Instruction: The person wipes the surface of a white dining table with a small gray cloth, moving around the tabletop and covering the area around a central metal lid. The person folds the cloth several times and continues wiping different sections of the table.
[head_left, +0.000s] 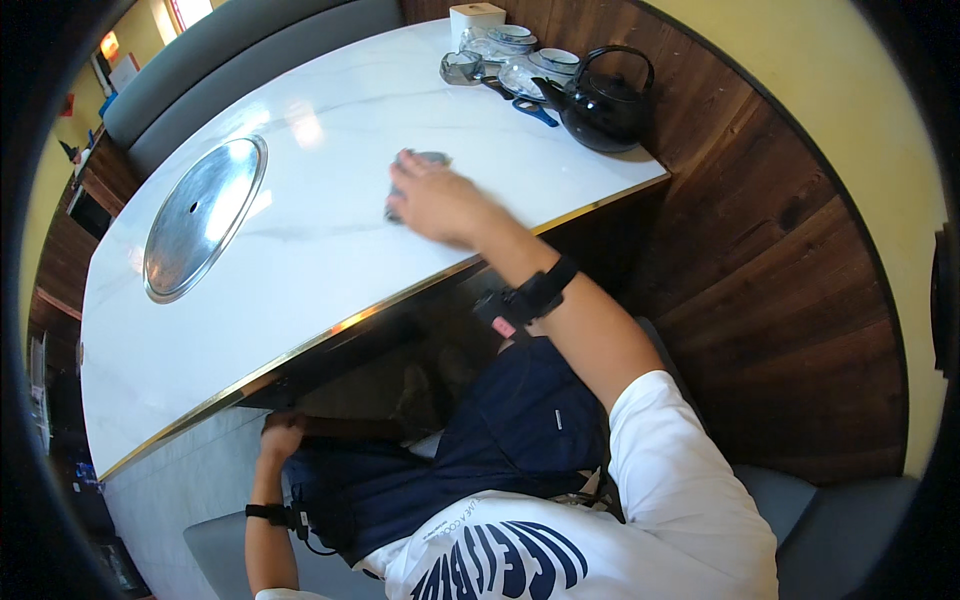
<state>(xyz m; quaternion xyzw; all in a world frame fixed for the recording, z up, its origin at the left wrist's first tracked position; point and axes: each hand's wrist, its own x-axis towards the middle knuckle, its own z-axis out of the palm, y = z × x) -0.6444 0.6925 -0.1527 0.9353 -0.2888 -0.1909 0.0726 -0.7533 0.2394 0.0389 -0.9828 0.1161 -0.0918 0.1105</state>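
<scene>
My right hand, slightly blurred, presses a grey cloth onto the white marble-patterned tabletop. The cloth shows past the fingertips and along the hand's far side. Below the table's gold edge, my left hand is beside my knee; its fingers are in shadow and I cannot tell if they hold anything. Both wrists carry black straps with small devices.
A black teapot stands at the table's right end by the wooden wall. Near it are wrapped bowls and plates, a glass ashtray, a blue-handled utensil and a white box. A round metal lid is set into the table.
</scene>
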